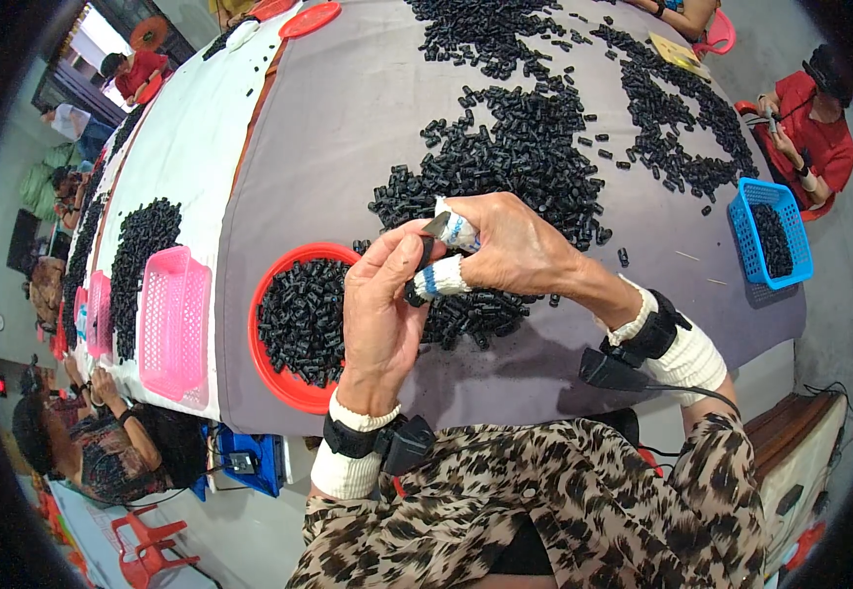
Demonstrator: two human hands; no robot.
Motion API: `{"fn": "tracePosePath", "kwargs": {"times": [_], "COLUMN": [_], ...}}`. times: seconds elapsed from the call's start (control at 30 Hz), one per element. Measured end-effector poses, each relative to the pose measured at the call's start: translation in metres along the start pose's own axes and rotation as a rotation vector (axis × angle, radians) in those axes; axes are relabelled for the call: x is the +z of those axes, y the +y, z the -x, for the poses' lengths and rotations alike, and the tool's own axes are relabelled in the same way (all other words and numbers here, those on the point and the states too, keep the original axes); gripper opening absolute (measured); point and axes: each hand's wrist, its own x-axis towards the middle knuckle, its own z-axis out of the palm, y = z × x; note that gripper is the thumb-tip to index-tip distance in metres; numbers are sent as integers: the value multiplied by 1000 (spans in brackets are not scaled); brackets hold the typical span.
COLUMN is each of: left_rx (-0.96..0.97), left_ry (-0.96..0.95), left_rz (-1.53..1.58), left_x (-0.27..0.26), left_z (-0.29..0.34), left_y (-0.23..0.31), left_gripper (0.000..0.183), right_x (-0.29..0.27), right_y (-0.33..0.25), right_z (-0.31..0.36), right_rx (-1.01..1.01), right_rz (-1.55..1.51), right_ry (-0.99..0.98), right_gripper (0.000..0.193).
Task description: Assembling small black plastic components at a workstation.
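Observation:
Both of my hands meet above the near part of the table. My left hand (379,319) is closed, pinching a small black cylindrical piece (426,251) between thumb and fingers. In my right hand (520,245) is a small grey blade (436,225), its tip close to the black piece; the grip end is hidden. White wraps (443,277) with blue marks cover fingers of the right hand. Just beyond and under my hands spreads a large pile of black cylindrical pieces (505,147). Beside my left hand stands a round red basin (264,355) full of the same pieces.
A pink basket (173,324) stands left of the basin, near another pile of black pieces (147,236). At the right edge is a blue basket (788,221) with black pieces inside. Several people sit around the table, one in red (819,137) at the right.

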Motion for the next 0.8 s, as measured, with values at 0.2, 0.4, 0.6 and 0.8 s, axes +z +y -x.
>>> {"fn": "tracePosePath", "kwargs": {"times": [0.2,0.4,0.6,0.8], "left_rx": [29,108,26,-20], "left_ry": [-65,-28,-19,-75], "left_rz": [-60,-179,-339,-314], "left_x": [-4,-7,-11,-14], "left_z": [2,-2,-3,-2], "left_y": [0,6,12,15], "left_gripper": [21,19,17,17], "right_x": [0,-5,-4,0], "right_y": [4,-5,0,2], "right_z": [1,5,5,6], "right_rx": [34,31,-6,-41], "right_rz": [-60,-83,-167,-79], "right_ry": [11,61,1,79], "right_gripper": [28,34,32,21]}}
